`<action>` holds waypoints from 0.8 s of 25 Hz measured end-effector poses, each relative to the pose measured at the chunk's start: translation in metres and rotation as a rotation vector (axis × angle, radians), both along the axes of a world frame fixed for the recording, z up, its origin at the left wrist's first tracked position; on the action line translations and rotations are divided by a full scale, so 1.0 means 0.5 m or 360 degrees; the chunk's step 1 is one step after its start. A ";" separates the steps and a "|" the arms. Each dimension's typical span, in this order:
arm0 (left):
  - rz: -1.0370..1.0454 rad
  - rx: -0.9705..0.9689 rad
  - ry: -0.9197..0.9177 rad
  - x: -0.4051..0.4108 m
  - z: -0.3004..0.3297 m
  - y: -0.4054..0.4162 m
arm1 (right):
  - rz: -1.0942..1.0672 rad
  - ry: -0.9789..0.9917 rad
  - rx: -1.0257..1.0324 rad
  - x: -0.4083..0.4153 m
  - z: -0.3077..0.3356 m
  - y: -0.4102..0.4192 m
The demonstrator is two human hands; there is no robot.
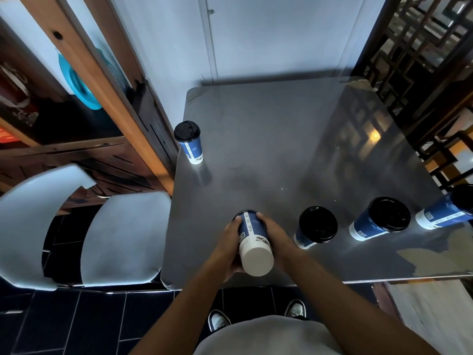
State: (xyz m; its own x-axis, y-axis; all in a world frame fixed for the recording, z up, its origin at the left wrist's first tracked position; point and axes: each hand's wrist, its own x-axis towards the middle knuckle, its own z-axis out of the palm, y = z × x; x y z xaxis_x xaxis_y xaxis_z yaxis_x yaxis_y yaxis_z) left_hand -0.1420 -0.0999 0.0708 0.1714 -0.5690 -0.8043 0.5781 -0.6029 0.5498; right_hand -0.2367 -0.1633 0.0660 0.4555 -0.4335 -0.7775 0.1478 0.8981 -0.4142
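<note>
A blue and white paper cup (253, 239) is tipped over, its white base toward me and its lidded top toward the table. My left hand (229, 248) grips its left side and my right hand (275, 239) grips its right side, just above the grey table's (268, 139) near edge. Three more lidded blue cups stand in a row to the right: one close by (316, 228), a second (382, 217) further right, a third (446, 210) at the frame's edge. Another lidded cup (189, 142) stands alone at the table's left edge.
A white chair (122, 237) stands against the table's left side, with wooden shelving (84, 103) behind it. A dark lattice screen (419, 55) runs along the right. A worn pale patch (430, 254) marks the table's near right corner. A pale wall (256, 34) backs the table.
</note>
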 end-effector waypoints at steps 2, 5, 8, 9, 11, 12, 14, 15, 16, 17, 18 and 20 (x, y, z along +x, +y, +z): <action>-0.0048 0.0060 -0.0030 0.004 0.010 0.003 | 0.0009 -0.0009 0.0042 0.001 -0.005 0.000; -0.0362 0.0178 -0.0367 0.021 0.018 0.008 | 0.0146 0.0093 0.0094 -0.004 -0.020 -0.010; -0.0520 0.0137 -0.0588 0.034 0.021 0.007 | 0.0325 0.0140 0.0038 -0.011 -0.018 -0.015; -0.0503 0.0137 -0.0559 0.035 0.020 0.006 | 0.0306 0.0150 0.0028 -0.010 -0.018 -0.016; -0.0380 0.0145 -0.0406 0.034 0.018 0.008 | 0.0226 0.0175 -0.0018 -0.007 -0.019 -0.014; -0.0326 0.0141 -0.0337 0.032 0.017 0.008 | 0.0182 0.0170 -0.0048 -0.006 -0.020 -0.013; -0.0247 0.0123 -0.0281 0.025 0.015 0.011 | 0.0089 0.0137 -0.0063 -0.003 -0.022 -0.007; -0.0224 0.0106 -0.0275 0.022 0.015 0.012 | 0.0067 0.0123 -0.0053 -0.002 -0.023 -0.004; -0.0213 0.0087 -0.0275 0.019 0.017 0.013 | 0.0055 0.0118 -0.0045 -0.001 -0.022 -0.003; -0.0212 0.0074 -0.0281 0.017 0.018 0.014 | 0.0043 0.0120 -0.0039 0.001 -0.020 -0.004; -0.0223 0.0073 -0.0290 0.017 0.019 0.015 | 0.0037 0.0127 -0.0037 0.001 -0.019 -0.004; -0.0306 0.0099 -0.0345 0.021 0.020 0.017 | 0.0067 0.0174 -0.0047 0.001 -0.015 -0.002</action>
State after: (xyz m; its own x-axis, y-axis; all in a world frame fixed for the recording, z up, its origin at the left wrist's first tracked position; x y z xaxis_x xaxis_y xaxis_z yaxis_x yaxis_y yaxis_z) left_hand -0.1317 -0.0912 0.0809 0.2369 -0.5587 -0.7948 0.3229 -0.7263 0.6068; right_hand -0.2361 -0.1643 0.0582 0.3869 -0.4392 -0.8108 0.0629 0.8898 -0.4520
